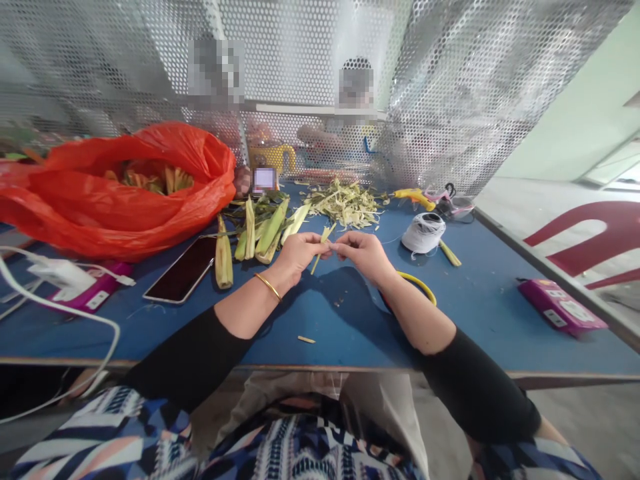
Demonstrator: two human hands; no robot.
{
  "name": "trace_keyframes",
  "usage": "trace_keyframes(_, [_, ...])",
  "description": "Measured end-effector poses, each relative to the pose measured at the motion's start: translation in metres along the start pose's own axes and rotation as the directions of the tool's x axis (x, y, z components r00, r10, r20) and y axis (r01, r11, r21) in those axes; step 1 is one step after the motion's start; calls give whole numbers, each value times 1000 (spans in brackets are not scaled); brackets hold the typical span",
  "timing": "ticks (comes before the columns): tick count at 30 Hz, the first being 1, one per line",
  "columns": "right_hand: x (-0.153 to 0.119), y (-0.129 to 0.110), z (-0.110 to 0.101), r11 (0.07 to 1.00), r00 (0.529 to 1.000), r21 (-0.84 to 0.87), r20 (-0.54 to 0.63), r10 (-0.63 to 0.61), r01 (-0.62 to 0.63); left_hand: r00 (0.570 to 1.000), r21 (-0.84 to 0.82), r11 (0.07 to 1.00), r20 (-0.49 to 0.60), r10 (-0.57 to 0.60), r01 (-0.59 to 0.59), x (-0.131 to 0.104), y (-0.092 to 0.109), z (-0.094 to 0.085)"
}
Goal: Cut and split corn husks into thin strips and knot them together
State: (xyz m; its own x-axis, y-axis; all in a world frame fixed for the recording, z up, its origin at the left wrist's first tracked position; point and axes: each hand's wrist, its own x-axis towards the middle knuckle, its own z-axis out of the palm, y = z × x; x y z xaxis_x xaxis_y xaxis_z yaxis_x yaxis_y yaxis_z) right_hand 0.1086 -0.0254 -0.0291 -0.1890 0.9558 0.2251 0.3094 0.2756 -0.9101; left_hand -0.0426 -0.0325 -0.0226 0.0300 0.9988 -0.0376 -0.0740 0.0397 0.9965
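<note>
My left hand point(300, 253), with a gold bangle at the wrist, pinches a narrow pale green strip of corn husk point(316, 265) that sticks out above and below the fingers. My right hand point(363, 252) is closed in a pinch, its fingertips meeting those of the left. Whatever it grips is too small to make out. Just beyond both hands lies a heap of shredded husk point(345, 203). Folded husk pieces point(270, 230) lie to the left of it. A cone of white thread point(423, 233) stands right of my right hand, with a faint strand trailing from it.
A red plastic bag point(200, 220) of husks fills the back left. Near it lie a phone point(183, 270), a white charger point(65, 273) and cables. At right are a yellow-handled tool point(415, 197), a purple packet point(560, 307) and a red chair point(595, 233). A perforated screen point(300, 60) stands behind.
</note>
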Motion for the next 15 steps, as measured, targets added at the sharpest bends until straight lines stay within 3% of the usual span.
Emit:
trace_keyframes(5, [0, -2, 3, 981, 993, 150, 30, 117, -120, 1000, -10, 1000, -10, -7, 7, 2, -4, 1])
trace_keyframes(8, [2, -2, 2, 977, 995, 189, 3, 104, -102, 996, -59, 994, 26, -87, 88, 2, -3, 1])
trace_keyframes(12, [4, 1, 0, 999, 997, 53, -77, 12, -8, 987, -73, 985, 42, -153, 156, 0, -1, 2])
trace_keyframes(15, [3, 1, -3, 989, 993, -130, -86, -75, 64, 997, 1, 997, 14, -78, 78, -1, 1, 3])
